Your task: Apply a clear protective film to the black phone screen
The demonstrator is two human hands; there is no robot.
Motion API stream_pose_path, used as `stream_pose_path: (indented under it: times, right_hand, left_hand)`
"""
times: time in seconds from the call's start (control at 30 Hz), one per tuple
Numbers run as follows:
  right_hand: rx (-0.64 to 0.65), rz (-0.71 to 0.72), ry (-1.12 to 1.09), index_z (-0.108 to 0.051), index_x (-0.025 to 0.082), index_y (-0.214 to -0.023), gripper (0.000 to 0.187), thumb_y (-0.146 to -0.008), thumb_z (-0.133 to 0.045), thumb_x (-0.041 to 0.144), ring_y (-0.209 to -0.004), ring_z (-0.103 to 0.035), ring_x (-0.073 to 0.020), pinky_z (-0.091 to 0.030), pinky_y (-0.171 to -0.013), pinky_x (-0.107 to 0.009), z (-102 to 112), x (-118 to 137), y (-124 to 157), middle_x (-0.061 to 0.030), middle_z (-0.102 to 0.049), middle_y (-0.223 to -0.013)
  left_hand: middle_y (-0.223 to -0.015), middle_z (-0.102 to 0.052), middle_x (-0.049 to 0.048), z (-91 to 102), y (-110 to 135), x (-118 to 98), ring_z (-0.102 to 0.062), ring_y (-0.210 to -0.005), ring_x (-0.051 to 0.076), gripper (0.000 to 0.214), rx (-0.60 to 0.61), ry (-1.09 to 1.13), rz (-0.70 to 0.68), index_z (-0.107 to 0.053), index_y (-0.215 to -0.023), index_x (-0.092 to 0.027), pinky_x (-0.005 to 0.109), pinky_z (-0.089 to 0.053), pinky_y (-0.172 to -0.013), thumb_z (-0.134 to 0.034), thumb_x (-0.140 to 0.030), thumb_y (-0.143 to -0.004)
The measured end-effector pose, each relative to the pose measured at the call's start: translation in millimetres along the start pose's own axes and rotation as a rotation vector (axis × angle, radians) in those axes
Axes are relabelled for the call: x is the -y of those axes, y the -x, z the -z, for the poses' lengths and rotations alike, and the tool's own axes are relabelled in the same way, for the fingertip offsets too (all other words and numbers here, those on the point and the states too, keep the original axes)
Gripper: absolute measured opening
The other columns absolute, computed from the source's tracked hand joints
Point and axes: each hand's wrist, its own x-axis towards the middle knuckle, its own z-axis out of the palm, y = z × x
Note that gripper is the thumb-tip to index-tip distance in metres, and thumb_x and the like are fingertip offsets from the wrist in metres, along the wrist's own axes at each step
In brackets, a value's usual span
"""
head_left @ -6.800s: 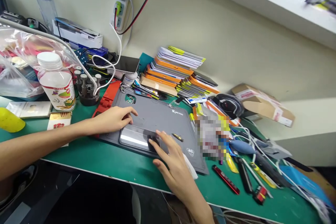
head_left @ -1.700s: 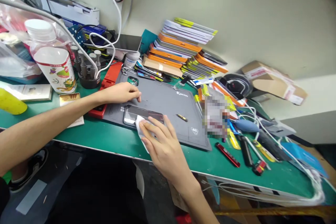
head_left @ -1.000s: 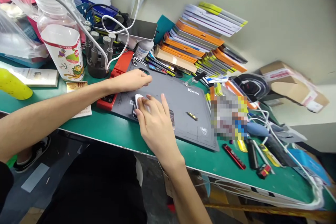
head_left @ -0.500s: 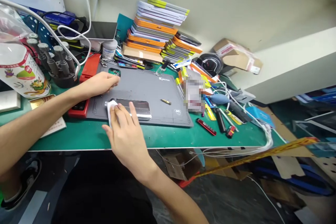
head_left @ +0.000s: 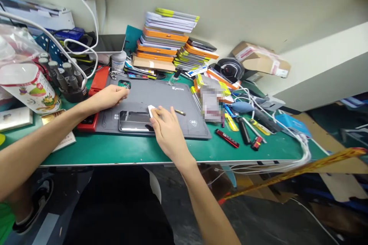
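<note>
My right hand [head_left: 170,132] presses a folded white wipe [head_left: 151,111] onto the right end of a dark, glossy phone [head_left: 134,121]. The phone lies flat near the front edge of the grey work mat [head_left: 149,93], and my fingers hide its right end. Curled above the left part of the mat is my left hand [head_left: 112,95]; whatever its fingers may hold is hidden. Just behind that hand, a green recess with small metal parts [head_left: 124,83] shows in the mat. A slim brass-coloured tool [head_left: 180,112] lies right of the wipe.
A red device [head_left: 87,122] sits at the mat's left edge, near a screwdriver holder [head_left: 71,93] and a patterned cup [head_left: 31,84]. Stacked boxes [head_left: 165,40] stand behind. A small glass bottle [head_left: 174,78], a red tool [head_left: 227,138] and cables [head_left: 303,147] are rightward.
My right hand has slid the white wipe rightward along the phone, uncovering the phone's left end. My left hand stays curled over the mat. The camera view has shifted slightly.
</note>
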Motion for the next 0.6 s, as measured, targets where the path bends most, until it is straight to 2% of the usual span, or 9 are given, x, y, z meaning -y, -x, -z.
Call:
stream_pose_path:
  times: [0.2, 0.4, 0.6]
  right_hand:
    - [-0.040, 0.003, -0.001, -0.045, 0.013, -0.160, 0.049, -0.113, -0.037, 0.028, -0.152, -0.046, -0.0273, -0.034, -0.130, -0.057, 7.5, 2.2, 39.8, -0.0134, -0.057, -0.157]
    - [-0.029, -0.022, 0.035, -0.049, 0.012, -0.157, 0.049, -0.114, -0.033, 0.028, -0.151, -0.048, -0.0287, -0.037, -0.128, -0.056, 6.1, -0.3, 34.5, -0.0114, -0.059, -0.156]
    - [-0.109, 0.026, 0.116, -0.037, 0.014, -0.163, 0.052, -0.112, -0.041, 0.022, -0.154, -0.044, -0.0263, -0.039, -0.127, -0.053, 7.2, 7.0, 57.0, -0.0106, -0.052, -0.161]
  left_hand:
    - [-0.060, -0.035, -0.0062, 0.8, 2.6, -0.1, -0.030, -0.051, 0.009, 0.035, 0.027, -0.022, -0.016, -0.039, -0.069, -0.022, 0.022, -0.024, -0.048, -0.052, -0.044, -0.093]
    - [-0.060, -0.035, -0.0055, -1.0, 2.7, -1.7, -0.030, -0.051, 0.009, 0.034, 0.011, -0.035, -0.010, -0.041, -0.069, -0.022, 0.023, -0.024, -0.049, -0.050, -0.042, -0.095]
    - [-0.062, -0.039, -0.0043, -0.6, -0.3, 10.1, -0.035, -0.051, 0.010, 0.033, 0.000, -0.062, -0.010, -0.046, -0.072, -0.022, 0.024, -0.026, -0.050, -0.054, -0.047, -0.092]
